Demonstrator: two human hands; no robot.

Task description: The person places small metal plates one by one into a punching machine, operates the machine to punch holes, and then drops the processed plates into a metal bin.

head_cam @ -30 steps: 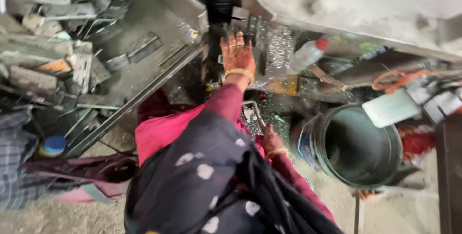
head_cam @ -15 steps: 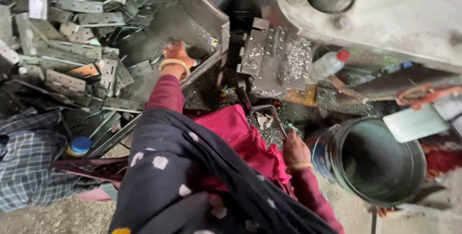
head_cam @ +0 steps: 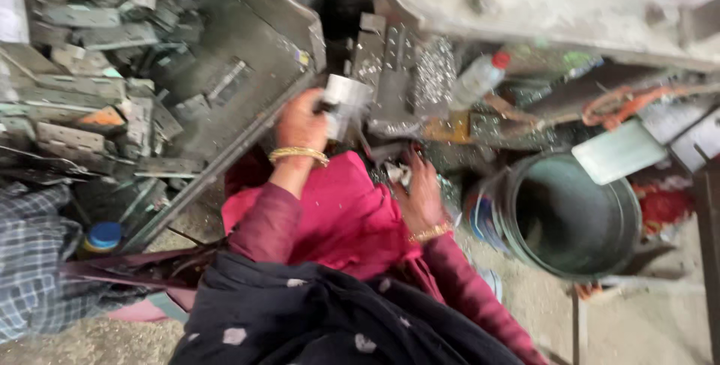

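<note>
Moved: half a second ago the left hand (head_cam: 301,120) was reaching up onto the dark tray with nothing seen in it; it has since come back toward the body with a pale metal piece (head_cam: 346,102), while the right hand (head_cam: 420,196) has stayed low by the lap.
Metal piece: small, light grey, boxy and blurred; its finer shape cannot be made out. It sits just above the lap, at the tray's lower right end, beside the press block.
Left hand: clenched around the metal piece's left end, gold bangle at the wrist.
Right hand: resting on the magenta cloth over the lap (head_cam: 341,219), fingers pointing up toward small shiny scraps; whether it grips anything cannot be told.
Sloping dark metal tray (head_cam: 247,72): holds a few flat grey strips lying loose.
Heap of grey metal offcuts (head_cam: 82,57): piled left of the tray.
Round dark green bucket (head_cam: 574,215): right of the lap, on the floor; its inside looks dark, contents not discernible.
Clear plastic bottle with red cap (head_cam: 480,78): lying tilted on the grey machine base (head_cam: 570,5).
</note>
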